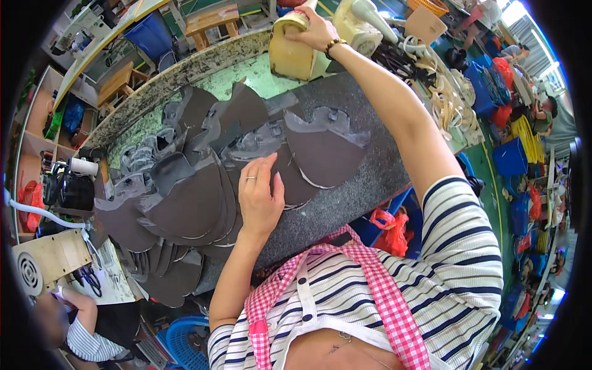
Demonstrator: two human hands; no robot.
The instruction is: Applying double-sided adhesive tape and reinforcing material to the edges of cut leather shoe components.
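Observation:
Dark brown, curved flat pieces (327, 154) lie overlapped on the grey speckled worktop, with shiny grey patches along their upper edges. Over the middle pieces hovers my left hand (260, 200), fingers outstretched and holding nothing; whether it touches them I cannot tell. My right hand (317, 29) reaches to the far side, closed at the mouth of a yellowish, stained plastic container (290, 58). A pale end shows above its fingers, but what it grips is mostly hidden. More such pieces are stacked in a thick pile (185, 206) at the left.
Right of the container stands another pale yellow container (354, 37), near a heap of cream strips (447, 98). A red plastic bag (391, 231) hangs by the worktop's near edge. A blue basket (185, 342) and another person (92, 327) are at the lower left.

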